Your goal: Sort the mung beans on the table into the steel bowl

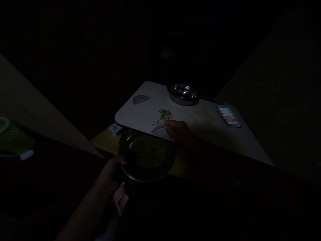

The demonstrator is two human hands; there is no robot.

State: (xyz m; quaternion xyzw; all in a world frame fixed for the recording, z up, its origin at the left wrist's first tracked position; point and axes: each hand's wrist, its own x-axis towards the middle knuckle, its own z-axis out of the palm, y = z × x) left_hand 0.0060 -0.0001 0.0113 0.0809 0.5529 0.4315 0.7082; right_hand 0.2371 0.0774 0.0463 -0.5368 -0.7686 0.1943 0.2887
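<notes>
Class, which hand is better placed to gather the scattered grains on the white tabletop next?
Probably the right hand: it is beside the scattered grains, while the left hand holds the lower bowl at its rim.

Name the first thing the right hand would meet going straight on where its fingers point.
The right hand would probably meet stray grains at the near edge of the scattered green grains; its height above the white tabletop is unclear.

Green tub-like thing [15, 140] w/ pale rim is far L nr slanted pale panel [37, 103], sm. white item [114, 129] is on yellow surface [104, 140], & pixelated obj. [228, 115] is R of ctr.
</notes>
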